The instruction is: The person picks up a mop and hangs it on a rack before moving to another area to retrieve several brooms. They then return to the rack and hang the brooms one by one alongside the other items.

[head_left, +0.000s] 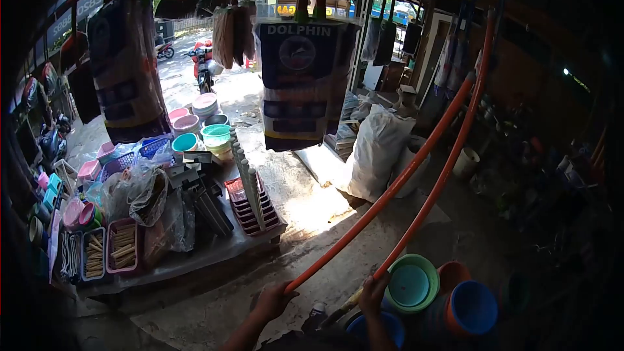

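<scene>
Orange poles (416, 162), upper ends lost in shadow, fill both hands' (273, 300) grip.

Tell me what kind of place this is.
Likely an open-fronted household-goods shop by a road: hanging brooms, stacked plastic basins on a display table, more basins on the floor. Left hand and right hand each grip an orange pole.

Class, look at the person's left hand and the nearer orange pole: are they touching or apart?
Touching. The head view shows the left hand closed around the lower end of the orange pole, with no gap visible; the right hand grips a second orange pole beside it.
</scene>
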### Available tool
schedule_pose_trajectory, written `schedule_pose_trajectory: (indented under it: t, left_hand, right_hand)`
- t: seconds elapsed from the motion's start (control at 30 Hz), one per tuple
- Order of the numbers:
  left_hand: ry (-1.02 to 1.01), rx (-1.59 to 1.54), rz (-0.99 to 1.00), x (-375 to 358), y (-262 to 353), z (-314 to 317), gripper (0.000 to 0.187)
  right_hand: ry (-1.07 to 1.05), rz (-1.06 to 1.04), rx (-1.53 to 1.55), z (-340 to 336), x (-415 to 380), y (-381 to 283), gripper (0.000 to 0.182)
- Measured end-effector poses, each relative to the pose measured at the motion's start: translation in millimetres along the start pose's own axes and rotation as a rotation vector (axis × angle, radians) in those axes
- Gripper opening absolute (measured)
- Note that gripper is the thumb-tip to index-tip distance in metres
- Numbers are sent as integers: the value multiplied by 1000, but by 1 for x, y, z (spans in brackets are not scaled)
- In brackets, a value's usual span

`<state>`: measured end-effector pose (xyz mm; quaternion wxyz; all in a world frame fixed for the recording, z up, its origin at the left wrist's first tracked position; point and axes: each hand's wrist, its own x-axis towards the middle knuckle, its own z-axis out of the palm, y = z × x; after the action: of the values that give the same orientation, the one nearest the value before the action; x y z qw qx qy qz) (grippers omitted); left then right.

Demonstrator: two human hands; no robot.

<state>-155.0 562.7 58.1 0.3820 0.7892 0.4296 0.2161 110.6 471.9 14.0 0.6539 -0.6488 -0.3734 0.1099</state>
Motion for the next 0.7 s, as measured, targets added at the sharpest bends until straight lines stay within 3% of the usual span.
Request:
schedule_pose_trajectory:
  t: [0.1,0.23,0.47,0.6,0.63,0.7]
  left_hand:
    - [-19,-6,18,40,4,3,37]
    - [27,-28,51,109,-2,20,31]
    - [115,119,111,260,-13,62,37]
    - [73,193,-31,338,-11,83,39]
    - [86,189,-36,354,-15,85,40]
    - [123,210,-46,378,-19,80,40]
  right_hand:
    - [97,-53,-191,-15,42,28,41]
    - [172,-88,-486,-26,118,7,41]
    - [75,25,-303,-36,273,114,40]
    - [103,-132,-467,-35,359,155,38]
    - [45,17,-410,-33,378,148,38]
    - [36,24,-509,-23,410,161,37]
